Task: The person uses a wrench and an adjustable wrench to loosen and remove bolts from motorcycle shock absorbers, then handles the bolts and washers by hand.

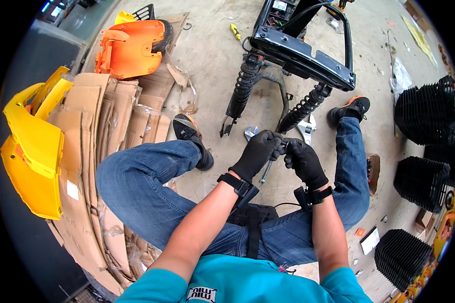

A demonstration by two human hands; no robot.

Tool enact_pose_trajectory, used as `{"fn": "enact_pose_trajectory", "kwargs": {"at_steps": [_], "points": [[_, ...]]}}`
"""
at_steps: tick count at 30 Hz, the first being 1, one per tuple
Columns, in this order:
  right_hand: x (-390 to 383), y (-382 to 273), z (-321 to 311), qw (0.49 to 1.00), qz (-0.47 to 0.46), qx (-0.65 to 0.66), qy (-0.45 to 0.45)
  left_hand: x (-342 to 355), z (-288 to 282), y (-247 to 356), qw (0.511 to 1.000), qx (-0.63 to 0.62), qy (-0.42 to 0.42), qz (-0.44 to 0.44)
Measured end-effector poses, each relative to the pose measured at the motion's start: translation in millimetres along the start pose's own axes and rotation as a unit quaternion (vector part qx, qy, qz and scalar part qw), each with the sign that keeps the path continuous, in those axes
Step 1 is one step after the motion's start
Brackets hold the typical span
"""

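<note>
Both my hands wear black gloves and meet in front of the lower end of the right black coil-spring shock absorber (306, 106). The fingers of my left hand (258, 154) are pinched together, touching those of my right hand (305, 160), which are curled too. Something small and metallic shows between the fingertips, too covered to name. A thin metal rod (266, 172) slants down from below the hands; whether a hand holds it is hidden. The left shock absorber (243, 86) hangs from the black metal frame (303, 56). Beyond my right hand lies an adjustable wrench (307, 130).
Flattened cardboard (88, 131) is stacked at left, with yellow plastic panels (33, 151) on it. An orange panel (136, 49) lies farther back. A yellow-handled screwdriver (235, 32) is on the floor. Stacks of black ribbed parts (422, 183) stand at right.
</note>
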State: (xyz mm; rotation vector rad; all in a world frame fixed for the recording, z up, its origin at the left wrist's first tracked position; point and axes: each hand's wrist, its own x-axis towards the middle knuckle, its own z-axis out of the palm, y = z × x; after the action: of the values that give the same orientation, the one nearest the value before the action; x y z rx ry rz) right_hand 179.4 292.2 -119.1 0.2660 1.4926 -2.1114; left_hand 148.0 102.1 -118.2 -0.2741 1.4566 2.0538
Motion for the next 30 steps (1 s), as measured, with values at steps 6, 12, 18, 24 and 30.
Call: {"fn": "enact_pose_trajectory", "kwargs": {"at_steps": [6,12,18,24,30], "points": [[1.4,4.4,-3.5,0.998,-0.026,0.049,-0.024,-3.6,-7.9,6.6,1.000,0.002,-0.027,-0.003],[3.1,7.4,-4.5,0.996,-0.031,0.081,-0.027,-2.6,-8.9,3.1,0.999,-0.024,-0.033,-0.020],[2.3,3.3,-0.4,0.995,-0.032,0.090,-0.010,-1.1,-8.1,-2.4,0.998,-0.044,-0.037,-0.018],[0.5,2.3,0.3,0.994,-0.024,0.107,0.004,-0.6,-2.9,-2.9,0.997,-0.057,-0.041,-0.002],[3.5,6.4,-6.6,0.982,-0.060,0.171,-0.060,-4.1,-5.0,6.5,0.995,-0.054,-0.079,-0.002]]}}
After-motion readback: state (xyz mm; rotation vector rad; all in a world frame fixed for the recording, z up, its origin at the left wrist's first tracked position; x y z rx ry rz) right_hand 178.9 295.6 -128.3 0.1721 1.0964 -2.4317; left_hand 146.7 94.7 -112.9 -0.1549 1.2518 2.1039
